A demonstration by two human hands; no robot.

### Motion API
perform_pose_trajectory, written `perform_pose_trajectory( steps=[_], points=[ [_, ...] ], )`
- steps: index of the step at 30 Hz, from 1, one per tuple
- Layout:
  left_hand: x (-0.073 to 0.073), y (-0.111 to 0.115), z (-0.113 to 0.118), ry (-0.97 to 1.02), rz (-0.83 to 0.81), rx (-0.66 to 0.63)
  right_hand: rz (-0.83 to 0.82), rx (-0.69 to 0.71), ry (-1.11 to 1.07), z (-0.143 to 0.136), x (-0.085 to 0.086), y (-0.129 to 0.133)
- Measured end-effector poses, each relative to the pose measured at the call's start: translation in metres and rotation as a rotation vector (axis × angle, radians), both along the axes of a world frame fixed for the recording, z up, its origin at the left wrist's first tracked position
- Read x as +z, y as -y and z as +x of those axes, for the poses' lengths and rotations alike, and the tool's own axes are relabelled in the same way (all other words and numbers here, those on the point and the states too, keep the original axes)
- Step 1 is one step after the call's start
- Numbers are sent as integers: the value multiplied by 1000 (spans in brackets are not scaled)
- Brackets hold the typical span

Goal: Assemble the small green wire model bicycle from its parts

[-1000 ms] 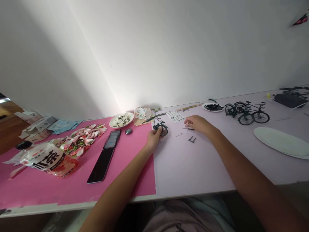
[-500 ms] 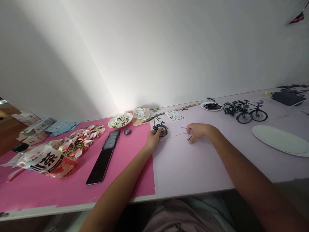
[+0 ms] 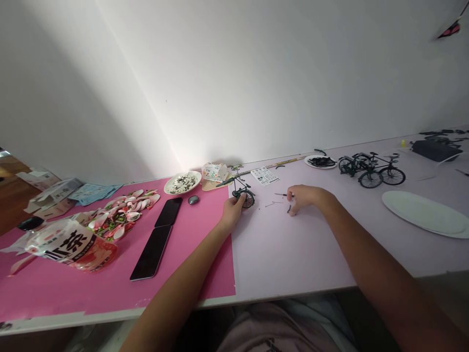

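Note:
My left hand [image 3: 233, 209] is closed around the rear part of a small dark model bicycle [image 3: 245, 192], with its fingers by the rear wheel. The bicycle is tilted up, and its front wheel is not clearly visible. My right hand [image 3: 301, 198] hovers low over the pale tabletop, fingers curled. A small dark piece [image 3: 289, 209] shows at its thumb tip, seemingly held there. Just beside the index finger is a thin, dark-handled tool like a small screwdriver [image 3: 281, 194]. Thin rods [image 3: 270, 205] lie between my hands.
Finished-looking model bicycles [image 3: 371, 171] stand at the right, near a white plate of black parts [image 3: 320, 162]. A white oval tray [image 3: 421, 211] lies closer. A printed sheet [image 3: 264, 176] sits by the wall. At left are a folding phone [image 3: 152, 254], a drink bottle [image 3: 69, 244] and a plate [image 3: 168, 188].
My right hand has shifted slightly right, with the small dark piece moving along, and more of the dark-handled tool shows. My left hand and the bicycle stay put. The phone's upper screen is dark.

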State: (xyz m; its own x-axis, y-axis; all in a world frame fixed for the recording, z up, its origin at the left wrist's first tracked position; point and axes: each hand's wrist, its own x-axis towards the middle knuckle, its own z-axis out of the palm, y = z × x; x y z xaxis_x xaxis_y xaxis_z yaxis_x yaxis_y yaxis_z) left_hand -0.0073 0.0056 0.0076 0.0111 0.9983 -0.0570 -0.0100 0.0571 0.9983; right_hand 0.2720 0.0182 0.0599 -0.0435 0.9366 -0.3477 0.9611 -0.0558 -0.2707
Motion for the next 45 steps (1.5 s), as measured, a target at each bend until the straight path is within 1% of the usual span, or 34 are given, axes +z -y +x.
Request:
perform_pose_trajectory(
  steps=[2, 4, 7, 8, 10, 14, 19, 26, 30, 32, 37, 42, 45],
  points=[
    [0, 0, 0, -2, 1, -2, 86, 27, -54, -6, 3, 3],
    [-1, -1, 1, 0, 6, 7, 203, 122, -169, -18, 1, 7],
    [-3, -2, 1, 8, 16, 22, 331, 299, -304, -41, -6, 12],
    [-4, -2, 1, 11, 21, 21, 355, 338, -329, -49, -10, 13],
    [-5, -3, 1, 19, 28, 11, 393, 375, -315, -61, -16, 16],
    [-8, -5, 1, 11, 36, 27, 458, 402, -275, -75, -26, 20],
    [-9, -4, 2, 12, 60, 37, 509, 426, -207, -81, -30, 22],
    [-8, -2, 5, 46, 66, 60, 510, 483, -214, -86, -33, 22],
    [-7, 0, 6, 41, 78, 70, 507, 456, -201, -88, -33, 25],
    [-7, 0, 6, 23, 87, 83, 513, 450, -189, -90, -36, 25],
    [-8, 2, 7, -54, 115, 99, 571, 506, -109, -93, -48, 22],
    [-5, 4, 7, -92, 125, 129, 599, 518, 15, -96, -47, 23],
    [-4, 6, 7, -138, 154, 148, 638, 482, -34, -96, -47, 23]
  ],
)
